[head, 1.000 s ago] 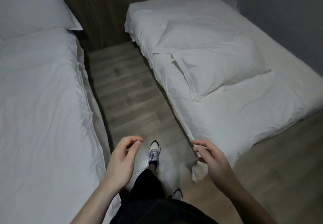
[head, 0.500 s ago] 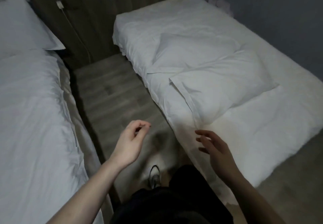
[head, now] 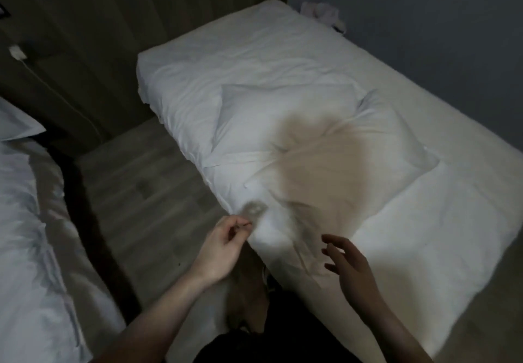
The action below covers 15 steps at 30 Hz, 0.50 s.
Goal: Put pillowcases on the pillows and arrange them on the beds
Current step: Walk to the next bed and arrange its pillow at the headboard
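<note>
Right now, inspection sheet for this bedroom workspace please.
Surface: right bed, white sheet, rumpled; left bed partly in view.
Job's things: two pillows on right bed, near pillow overlapping far pillow; third pillow on left bed.
Clutter: crumpled cloth at right bed's far corner.
Hands: left hand fingers curled, empty; right hand open, above bed edge.
Cables: white charger with cord down the wall.
Surroundings: wood floor, dim light.

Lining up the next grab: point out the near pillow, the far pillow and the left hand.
near pillow (head: pixel 353 170), head view, middle of its top face
far pillow (head: pixel 271 107), head view, middle of its exposed part
left hand (head: pixel 223 246), head view, back of the hand
</note>
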Each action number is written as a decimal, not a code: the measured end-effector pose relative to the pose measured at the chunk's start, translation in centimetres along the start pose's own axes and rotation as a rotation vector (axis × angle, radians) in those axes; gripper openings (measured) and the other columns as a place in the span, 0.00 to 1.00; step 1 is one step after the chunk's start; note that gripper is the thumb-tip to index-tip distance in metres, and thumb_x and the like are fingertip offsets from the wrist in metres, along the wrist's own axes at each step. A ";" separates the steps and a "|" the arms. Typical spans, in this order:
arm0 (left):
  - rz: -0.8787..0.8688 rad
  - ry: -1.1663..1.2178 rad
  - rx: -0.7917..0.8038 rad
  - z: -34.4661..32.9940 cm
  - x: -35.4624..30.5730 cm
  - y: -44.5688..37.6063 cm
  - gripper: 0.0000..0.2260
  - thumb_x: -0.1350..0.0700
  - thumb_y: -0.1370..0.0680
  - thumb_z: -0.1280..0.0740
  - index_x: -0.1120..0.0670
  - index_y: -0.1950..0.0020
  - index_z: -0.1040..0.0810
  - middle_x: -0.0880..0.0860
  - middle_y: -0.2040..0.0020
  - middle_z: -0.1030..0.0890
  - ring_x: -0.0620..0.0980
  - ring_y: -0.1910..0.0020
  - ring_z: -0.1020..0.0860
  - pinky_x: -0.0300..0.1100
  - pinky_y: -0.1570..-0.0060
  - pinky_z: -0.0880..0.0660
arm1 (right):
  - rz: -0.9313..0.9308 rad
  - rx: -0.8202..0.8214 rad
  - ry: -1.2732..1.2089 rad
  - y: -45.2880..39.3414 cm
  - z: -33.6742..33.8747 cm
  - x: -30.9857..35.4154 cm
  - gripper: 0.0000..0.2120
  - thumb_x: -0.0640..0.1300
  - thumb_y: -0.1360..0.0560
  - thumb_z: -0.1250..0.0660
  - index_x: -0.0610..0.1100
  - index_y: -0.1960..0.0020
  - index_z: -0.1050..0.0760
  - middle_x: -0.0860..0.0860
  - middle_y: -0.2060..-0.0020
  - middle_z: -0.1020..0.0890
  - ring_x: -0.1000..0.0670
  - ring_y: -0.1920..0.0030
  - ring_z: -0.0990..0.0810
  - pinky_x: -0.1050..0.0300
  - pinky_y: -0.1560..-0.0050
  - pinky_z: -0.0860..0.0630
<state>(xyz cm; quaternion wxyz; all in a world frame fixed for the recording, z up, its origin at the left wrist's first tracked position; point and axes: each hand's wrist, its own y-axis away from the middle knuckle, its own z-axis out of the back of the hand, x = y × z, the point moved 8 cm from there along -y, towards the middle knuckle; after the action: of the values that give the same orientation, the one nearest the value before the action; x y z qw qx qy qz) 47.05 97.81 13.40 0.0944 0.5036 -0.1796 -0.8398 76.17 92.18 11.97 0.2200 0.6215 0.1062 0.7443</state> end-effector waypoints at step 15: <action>0.200 -0.507 0.249 -9.9 2.6 -31.8 0.33 0.38 0.24 0.28 0.51 0.23 0.31 0.54 0.24 0.34 0.60 0.25 0.33 0.51 0.28 0.34 | -0.511 -0.392 0.040 -21.2 5.4 -12.9 0.33 0.51 0.20 0.30 0.42 0.21 0.38 0.41 0.25 0.30 0.38 0.30 0.26 0.41 0.32 0.26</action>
<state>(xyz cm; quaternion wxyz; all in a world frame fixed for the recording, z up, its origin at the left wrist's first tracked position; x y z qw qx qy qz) 55.24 124.06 -5.52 0.0665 0.2655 -0.3477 -0.8968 87.27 104.33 -7.39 0.5131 0.5058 0.1176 0.6834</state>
